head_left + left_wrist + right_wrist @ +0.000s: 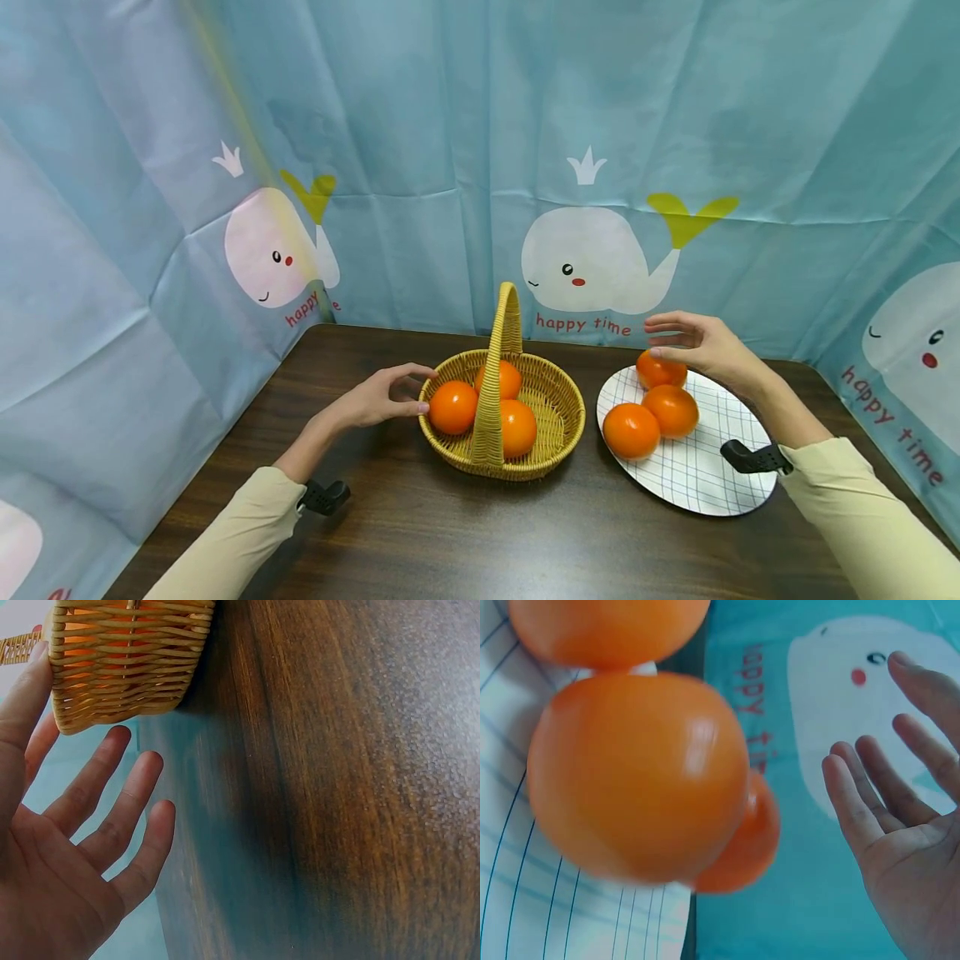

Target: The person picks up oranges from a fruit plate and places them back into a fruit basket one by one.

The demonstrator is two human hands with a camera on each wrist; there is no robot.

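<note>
A yellow wicker basket [559,450] with a tall handle holds three smooth, round orange-coloured fruits [453,407]. At its left rim is my left hand [375,398], thumb and index finger at the edge, the other fingers spread loosely. The left wrist view shows that thumb against the basket's woven side [135,675]. My right hand [712,346] hovers above the far end of a white checked plate [720,467], fingers loosely bent. Three similar fruits [632,431] lie on this plate. In the right wrist view, nothing is between the fingers, and the nearest fruit [637,780] is apart from them.
Both the basket and the plate stand on a dark wooden table [420,533]. A pale blue curtain [420,250] printed with whales hangs right behind the table and along its sides. The basket handle [491,400] rises well above the fruits.
</note>
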